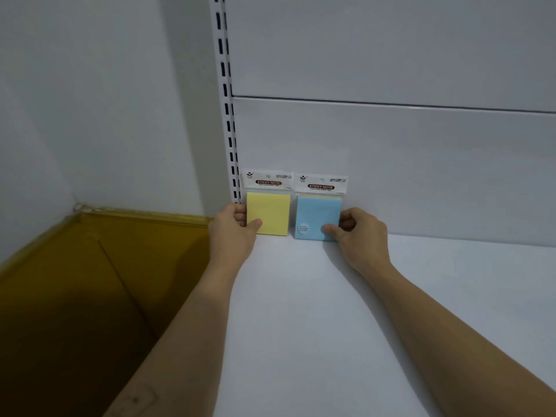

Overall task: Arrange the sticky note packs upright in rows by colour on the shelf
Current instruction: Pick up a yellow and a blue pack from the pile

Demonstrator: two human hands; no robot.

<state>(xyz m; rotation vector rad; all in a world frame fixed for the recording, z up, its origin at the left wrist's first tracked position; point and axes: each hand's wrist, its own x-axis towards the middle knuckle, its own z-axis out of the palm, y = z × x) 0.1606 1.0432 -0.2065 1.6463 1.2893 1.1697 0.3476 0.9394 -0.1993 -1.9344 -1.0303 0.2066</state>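
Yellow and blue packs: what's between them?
Nothing; the head view shows a narrow bare gap between the yellow sticky note pack and the blue sticky note pack.

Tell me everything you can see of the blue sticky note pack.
The blue sticky note pack is a square pale-blue paper pad in clear wrapping, topped by a white header card reading STICKY NOTE. A small round white sticker sits low on its front. It stands upright on the white shelf at the back panel, just right of the yellow pack, a narrow gap between them. The right hand pinches its lower right corner, thumb on the front.
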